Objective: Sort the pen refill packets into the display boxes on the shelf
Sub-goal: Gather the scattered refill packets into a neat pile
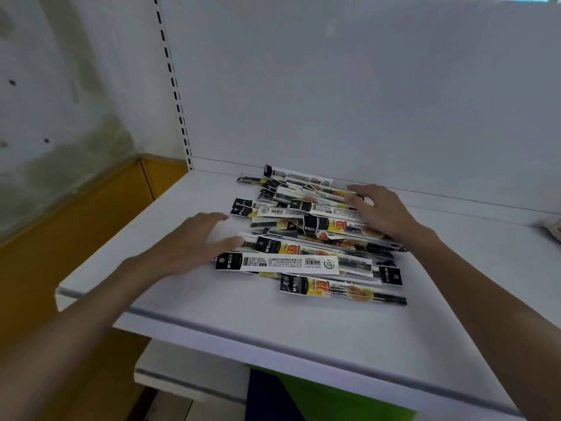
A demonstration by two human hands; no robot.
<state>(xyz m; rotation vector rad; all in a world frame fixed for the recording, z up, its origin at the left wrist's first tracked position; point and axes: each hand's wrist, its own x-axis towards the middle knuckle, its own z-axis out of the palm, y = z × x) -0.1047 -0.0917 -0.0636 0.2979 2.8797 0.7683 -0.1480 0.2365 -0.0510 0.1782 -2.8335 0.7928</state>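
Flanking refill packets (291, 262), left hand (188, 241), right hand (382, 211)

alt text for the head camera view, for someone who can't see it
A loose pile of pen refill packets lies on a white shelf, the left hand at its left edge, the right hand over its far right, fingers spread.
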